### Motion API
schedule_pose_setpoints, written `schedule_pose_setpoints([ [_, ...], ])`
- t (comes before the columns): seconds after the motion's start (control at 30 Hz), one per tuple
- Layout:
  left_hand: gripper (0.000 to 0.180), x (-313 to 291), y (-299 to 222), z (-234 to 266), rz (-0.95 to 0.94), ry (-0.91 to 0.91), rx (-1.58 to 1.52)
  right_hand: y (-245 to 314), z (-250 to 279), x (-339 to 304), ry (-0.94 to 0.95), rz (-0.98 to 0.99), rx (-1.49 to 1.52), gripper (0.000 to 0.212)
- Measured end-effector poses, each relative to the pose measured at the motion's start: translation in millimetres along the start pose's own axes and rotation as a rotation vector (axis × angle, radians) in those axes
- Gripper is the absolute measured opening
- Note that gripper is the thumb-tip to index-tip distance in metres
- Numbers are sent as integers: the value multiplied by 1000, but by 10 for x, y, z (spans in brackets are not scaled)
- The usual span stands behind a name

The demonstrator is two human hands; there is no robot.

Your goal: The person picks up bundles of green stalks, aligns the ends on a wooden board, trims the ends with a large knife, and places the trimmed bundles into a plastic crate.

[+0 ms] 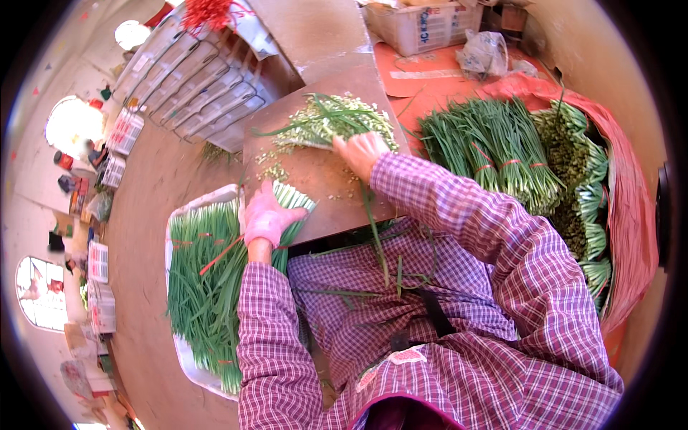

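My left hand, in a pink glove, presses on a bunch of garlic chives at the left edge of a brown board. The pale cut ends of the bunch point up and right, its thumb lying across them. Curled at the board's far part, my right hand holds what looks like a knife, of which only a thin pale blade edge shows. The handle is hidden in the fingers. Right beside it lies a heap of pale trimmed stem ends with some loose green leaves.
A white crate of chives stands at the left. Tied chive bundles lie on red sheeting at the right, beside more bundles in a red-lined container. Stacked crates stand at the far left. Loose leaves hang over my lap.
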State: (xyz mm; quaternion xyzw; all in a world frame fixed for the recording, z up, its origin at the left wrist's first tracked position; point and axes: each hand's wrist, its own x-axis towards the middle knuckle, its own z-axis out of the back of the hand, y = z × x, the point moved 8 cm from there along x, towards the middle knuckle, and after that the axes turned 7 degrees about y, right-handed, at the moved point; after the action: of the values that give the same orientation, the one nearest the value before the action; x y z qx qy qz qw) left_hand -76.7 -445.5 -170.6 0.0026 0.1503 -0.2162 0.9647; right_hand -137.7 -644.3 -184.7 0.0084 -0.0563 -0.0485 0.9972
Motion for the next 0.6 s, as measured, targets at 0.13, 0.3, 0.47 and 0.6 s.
schedule_pose_setpoints([
  [0.13, 111, -466, -108, 221, -177, -494, -22, -203, -63, 400, -59, -76, 69, 22],
  [0.3, 62, -1430, -158, -250, -309, -359, -998, 323, 604, 239, -163, 165, 68, 55],
  [0.47, 41, -1369, -224, -1374, -73, -101, -1794, 1870, 562, 68, -73, 760, -67, 92],
  [0.6, 48, -1247, -153, -1605, 1, -14, -1923, 2369, 199, 117, 172, 902, -13, 106],
])
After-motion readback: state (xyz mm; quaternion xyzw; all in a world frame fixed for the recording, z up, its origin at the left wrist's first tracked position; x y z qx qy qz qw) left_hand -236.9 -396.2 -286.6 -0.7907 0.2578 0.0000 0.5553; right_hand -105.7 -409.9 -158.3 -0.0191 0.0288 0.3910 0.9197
